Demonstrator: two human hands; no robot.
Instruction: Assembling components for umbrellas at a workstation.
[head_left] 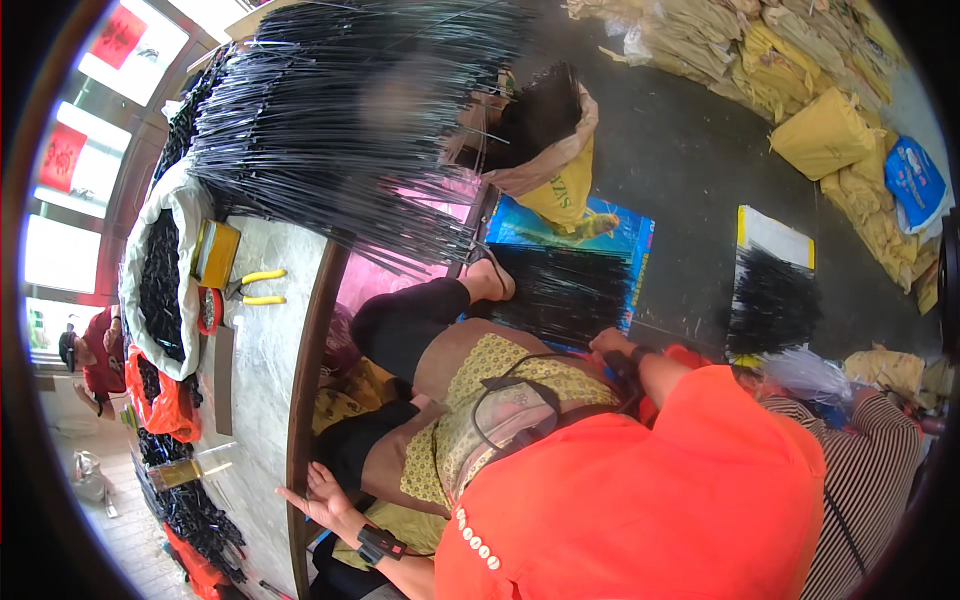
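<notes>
My left hand (pixel 325 500) rests by the dark edge of the grey table (pixel 270 385), fingers spread and holding nothing. Lower right of centre, my right hand (pixel 608 345) is curled closed beside a pile of long thin black strips (pixel 550 290); whatever its fingers may hold is hidden. That pile lies on a blue printed sheet (pixel 638 235) on the floor. A large heap of similar black strips (pixel 330 130) covers the far end of the table and hangs over its edge. Pliers with yellow handles (pixel 264 287) lie on the tabletop.
On the table stand a white sack of short black pieces (pixel 135 270), a yellow tin (pixel 215 255) and a red bag (pixel 170 405). An open yellow sack (pixel 565 190) sits beyond my foot. Folded sacks (pixel 820 135) line the far right. A person in striped clothing (pixel 865 470) is close at right.
</notes>
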